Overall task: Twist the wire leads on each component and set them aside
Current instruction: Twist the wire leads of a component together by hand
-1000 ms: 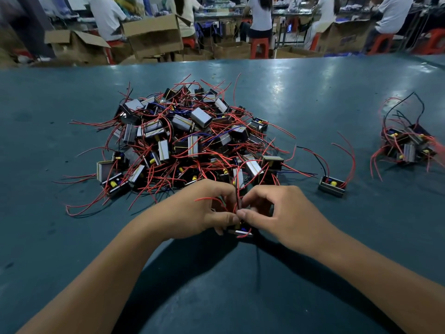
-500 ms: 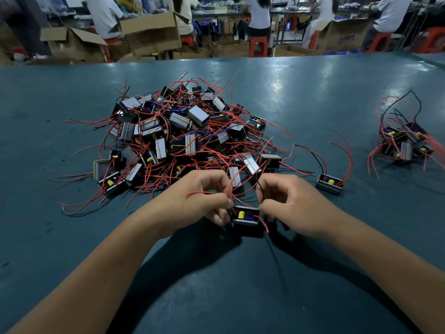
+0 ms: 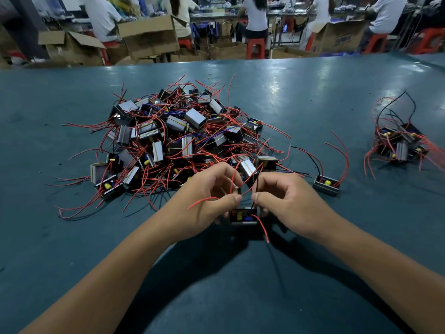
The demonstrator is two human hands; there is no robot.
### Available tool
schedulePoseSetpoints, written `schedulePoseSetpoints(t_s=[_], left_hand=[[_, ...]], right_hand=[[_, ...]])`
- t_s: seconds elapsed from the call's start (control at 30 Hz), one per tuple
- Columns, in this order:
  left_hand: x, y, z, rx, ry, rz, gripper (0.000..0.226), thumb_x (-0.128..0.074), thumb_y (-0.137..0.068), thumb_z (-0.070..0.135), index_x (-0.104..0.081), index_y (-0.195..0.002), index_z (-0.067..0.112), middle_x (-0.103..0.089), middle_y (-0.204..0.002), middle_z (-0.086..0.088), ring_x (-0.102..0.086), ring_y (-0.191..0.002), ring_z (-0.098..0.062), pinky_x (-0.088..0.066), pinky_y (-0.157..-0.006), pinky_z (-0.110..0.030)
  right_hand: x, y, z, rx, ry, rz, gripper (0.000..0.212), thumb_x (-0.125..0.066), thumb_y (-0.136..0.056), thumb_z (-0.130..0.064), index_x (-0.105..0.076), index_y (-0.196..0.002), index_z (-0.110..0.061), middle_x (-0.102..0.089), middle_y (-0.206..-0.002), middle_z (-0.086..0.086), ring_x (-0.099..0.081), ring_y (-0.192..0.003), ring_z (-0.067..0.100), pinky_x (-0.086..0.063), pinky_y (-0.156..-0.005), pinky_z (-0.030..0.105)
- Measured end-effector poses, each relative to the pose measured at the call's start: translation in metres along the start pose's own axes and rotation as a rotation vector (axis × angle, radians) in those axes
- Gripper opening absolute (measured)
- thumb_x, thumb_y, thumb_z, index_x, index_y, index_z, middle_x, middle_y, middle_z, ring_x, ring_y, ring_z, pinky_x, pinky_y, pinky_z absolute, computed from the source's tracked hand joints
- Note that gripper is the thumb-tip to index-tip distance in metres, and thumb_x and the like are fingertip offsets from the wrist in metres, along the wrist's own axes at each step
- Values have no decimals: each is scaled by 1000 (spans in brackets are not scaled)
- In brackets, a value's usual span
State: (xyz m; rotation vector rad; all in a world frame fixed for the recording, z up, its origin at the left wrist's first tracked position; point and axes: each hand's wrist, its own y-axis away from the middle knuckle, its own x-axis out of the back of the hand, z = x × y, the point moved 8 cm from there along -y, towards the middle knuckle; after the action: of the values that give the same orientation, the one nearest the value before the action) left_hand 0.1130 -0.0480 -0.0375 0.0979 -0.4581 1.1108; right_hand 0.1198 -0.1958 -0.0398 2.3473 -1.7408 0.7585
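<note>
A small black component (image 3: 243,216) with a yellow and a blue part hangs between my two hands just above the green table (image 3: 313,97). My left hand (image 3: 204,198) pinches its red wire leads between thumb and forefinger. My right hand (image 3: 286,201) pinches a black lead that rises from the component's right side. One loose red lead (image 3: 263,229) droops toward me. A big pile of components (image 3: 178,141) with red leads lies just beyond my hands.
A single component (image 3: 326,185) lies right of the pile. A smaller heap of components (image 3: 399,143) sits at the far right. Beyond the table's far edge are cardboard boxes (image 3: 149,36), red stools and seated people.
The component has dropped from between my fingertips to hang lower and has turned its open face toward me. My hands have drawn slightly apart, each now pinching separate leads.
</note>
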Motion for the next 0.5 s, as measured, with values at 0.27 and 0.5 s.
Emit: schedulePoseSetpoints(t_s=[0.27,0.5], left_hand=[[5,12,-6,112,234,-317,9,-66,-92,1,-59,-91,6,-70,-97,-14,-65,-87,-26,-55,-76,-33],[21,25,-15,179,148,-478,11,-60,-93,-11,-66,-98,-3,-72,-117,-17,-65,-119,-32,-50,-101,-33]], right_hand=[[6,1,8,-75,-116,-80,20,-61,-84,8,-63,-79,-12,-65,-66,11,-61,-52,10,-45,-47,21],[0,3,18,-163,-124,-166,15,-64,-88,2,-65,-82,-12,-70,-76,17,-72,-66,27,-51,-49,27]])
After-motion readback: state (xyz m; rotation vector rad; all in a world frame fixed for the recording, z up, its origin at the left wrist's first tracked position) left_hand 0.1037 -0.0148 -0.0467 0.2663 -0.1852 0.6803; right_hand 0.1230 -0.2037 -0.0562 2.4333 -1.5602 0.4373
